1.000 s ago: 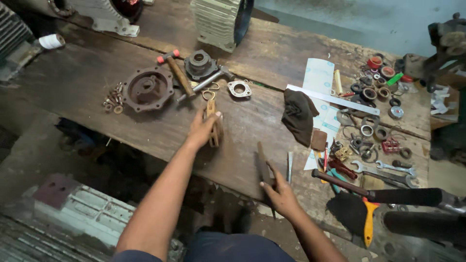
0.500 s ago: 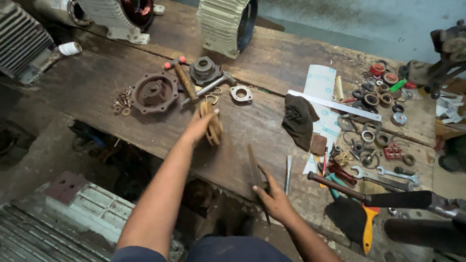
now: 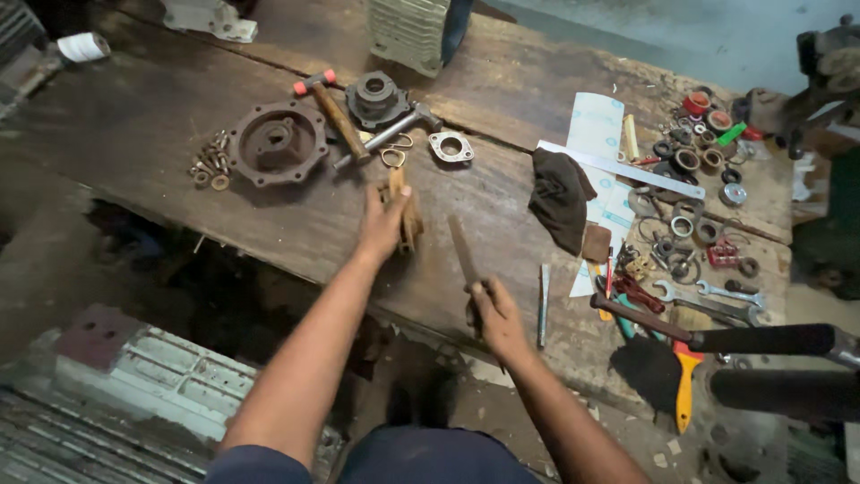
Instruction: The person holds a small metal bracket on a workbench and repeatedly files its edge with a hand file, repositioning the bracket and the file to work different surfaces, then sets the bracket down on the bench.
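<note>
**Both hands on tools at the worn wooden counter**

Nearest me, my right hand (image 3: 495,309) is clenched round the handle end of a flat rusty file (image 3: 465,254), whose blade points away from me across the counter (image 3: 161,143). Just right of it lies a thin metal rod (image 3: 543,303), untouched. A little farther out, my left hand (image 3: 383,224) is closed over a small wooden block (image 3: 409,218), pressing it on the boards.

Beyond the block sit the parts, all loose: a wooden-handled hammer (image 3: 333,109) with a red end, a steel bar (image 3: 387,134) crossing it, a round cast housing (image 3: 276,142) with a heap of nuts and washers (image 3: 209,163) beside it, a smaller hub (image 3: 376,97) and a small flange plate (image 3: 451,147). To the right, a dark rag (image 3: 560,197), bearings and rings (image 3: 685,161), and spanners (image 3: 708,291).

By my judgement the work is midway: the pieces lie apart, nothing is refitted, and the file is not touching the block.
</note>
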